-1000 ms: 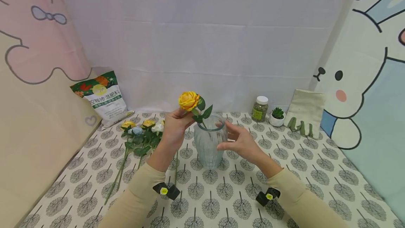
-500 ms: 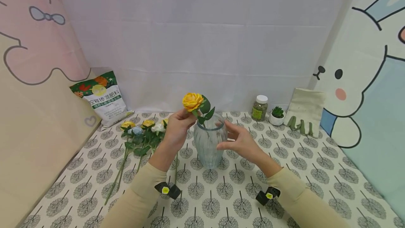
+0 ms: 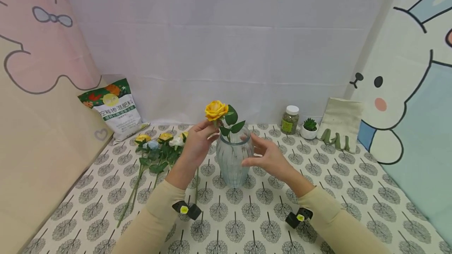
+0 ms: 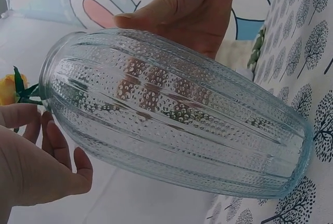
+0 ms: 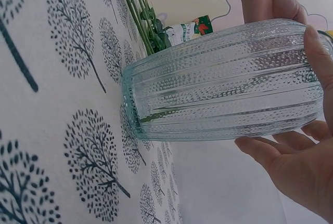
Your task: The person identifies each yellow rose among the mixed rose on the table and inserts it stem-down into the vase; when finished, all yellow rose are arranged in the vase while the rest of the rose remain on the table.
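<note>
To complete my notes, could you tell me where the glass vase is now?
In the head view, the glass vase stands upright near the middle of the patterned cloth, between the left hand, which pinches a yellow rose, and the right hand.

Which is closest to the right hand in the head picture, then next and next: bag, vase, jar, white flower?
1. Vase: against the right hand.
2. Jar: behind, to its right.
3. White flower: lying left, past the vase.
4. Bag: far left, at the back.
</note>
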